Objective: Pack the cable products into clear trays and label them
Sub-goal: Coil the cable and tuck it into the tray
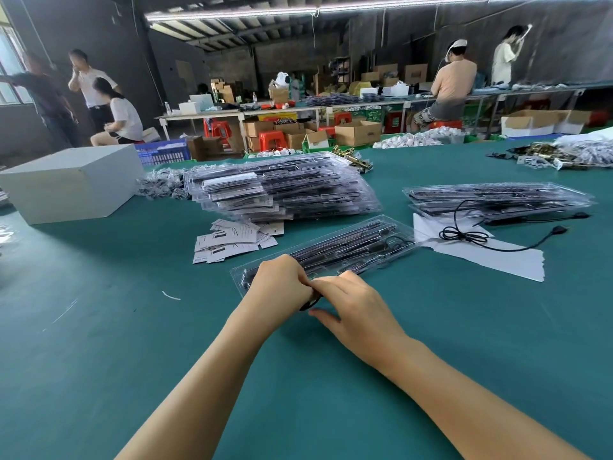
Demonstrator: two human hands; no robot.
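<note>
While 2 hands, left hand (278,283) & right hand (351,303), pinch 1 cable (310,303), 1 tray (331,250) lies beside.

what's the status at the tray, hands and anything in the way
Left hand and right hand pinch black cable at near end of clear tray. Label cards beside it, nothing blocking.

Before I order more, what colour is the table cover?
Teal green table cover, seen in the head view.

Dim hall, dark walls (564,44), ceiling strip light (298,11), perhaps a left window (10,68).
</note>
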